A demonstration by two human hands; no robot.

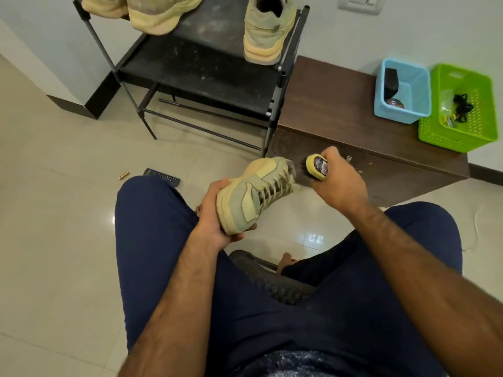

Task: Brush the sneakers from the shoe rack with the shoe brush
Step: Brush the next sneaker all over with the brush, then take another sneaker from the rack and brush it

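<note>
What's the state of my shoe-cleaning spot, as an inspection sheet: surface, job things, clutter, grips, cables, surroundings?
Surface: glossy tiled floor.
Job's things: one sneaker held up, shoe brush beside its heel end; more sneakers on the shoe rack.
Clutter: remote and battery on the floor.
Grips: left hand holds the sneaker's toe end; right hand grips the shoe brush.
Cables: nothing seen.
Surroundings: brown cabinet bearing blue basket and green basket.
</note>
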